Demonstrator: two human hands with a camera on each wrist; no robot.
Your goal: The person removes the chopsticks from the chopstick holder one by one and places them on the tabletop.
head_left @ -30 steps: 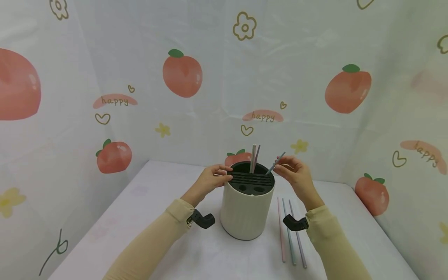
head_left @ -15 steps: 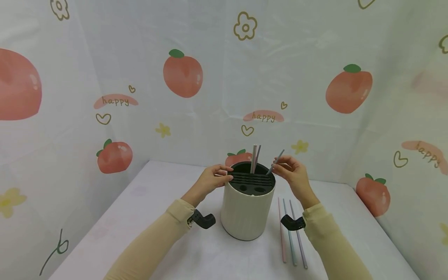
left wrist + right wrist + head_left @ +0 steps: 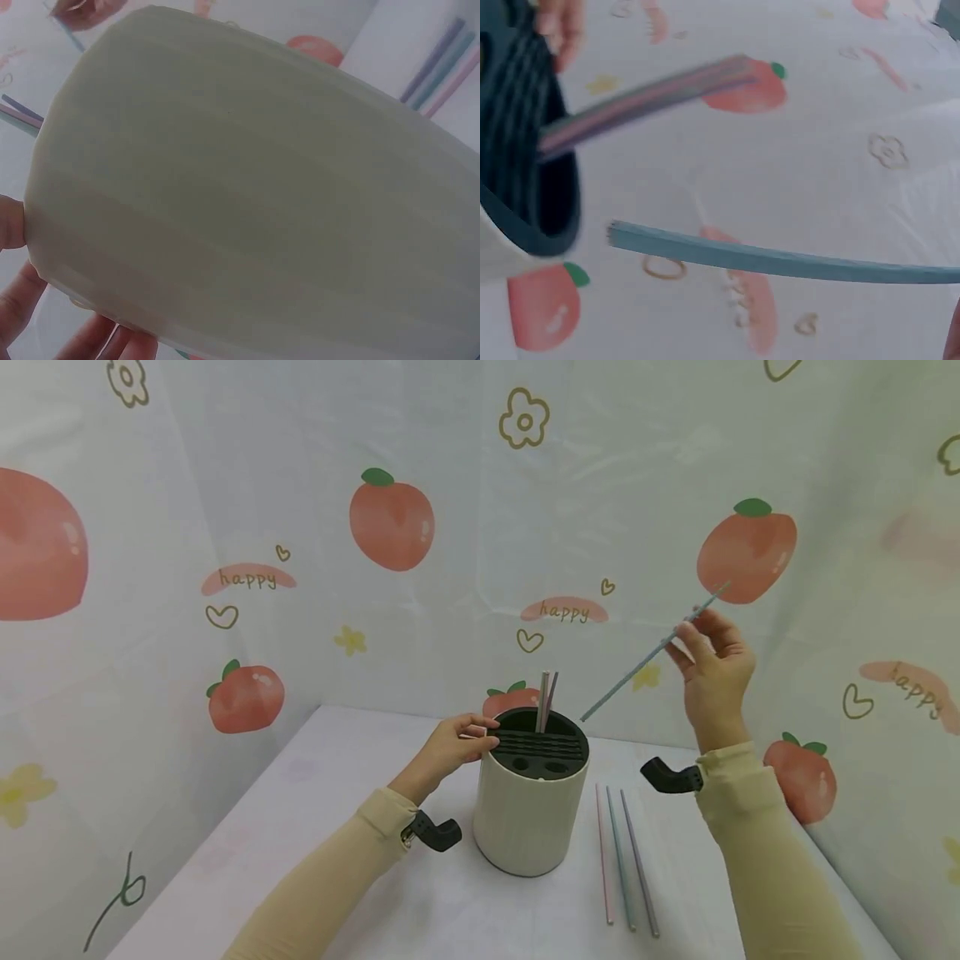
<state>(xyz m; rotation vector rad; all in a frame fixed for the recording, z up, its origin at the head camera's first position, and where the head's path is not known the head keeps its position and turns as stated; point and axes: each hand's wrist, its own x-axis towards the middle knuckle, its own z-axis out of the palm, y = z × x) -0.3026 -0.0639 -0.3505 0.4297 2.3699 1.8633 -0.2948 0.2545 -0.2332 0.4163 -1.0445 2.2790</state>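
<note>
A round cream knife block (image 3: pixel 527 822) with a black slotted top stands upright. My left hand (image 3: pixel 446 747) holds its upper left rim; in the left wrist view the fingers (image 3: pixel 90 337) lie along its wall. Raised to the right of the block, my right hand (image 3: pixel 716 672) pinches a blue chopstick (image 3: pixel 637 670) near its upper end. This chopstick slants down leftward, its lower tip just beyond the block's right rim; in the right wrist view that blue chopstick (image 3: pixel 780 262) shows apart from the opening. A few chopsticks (image 3: pixel 543 702) stand in the rear compartment.
On the white table (image 3: pixel 360 860), right of the block, lie a pink chopstick (image 3: pixel 604 860), a blue-green one and a purple chopstick (image 3: pixel 640 864), side by side. A white curtain (image 3: pixel 465 527) printed with peaches hangs behind and at both sides.
My right hand has risen and moved right, drawing the blue chopstick up out of the block's rear compartment. The left hand and the block have stayed put.
</note>
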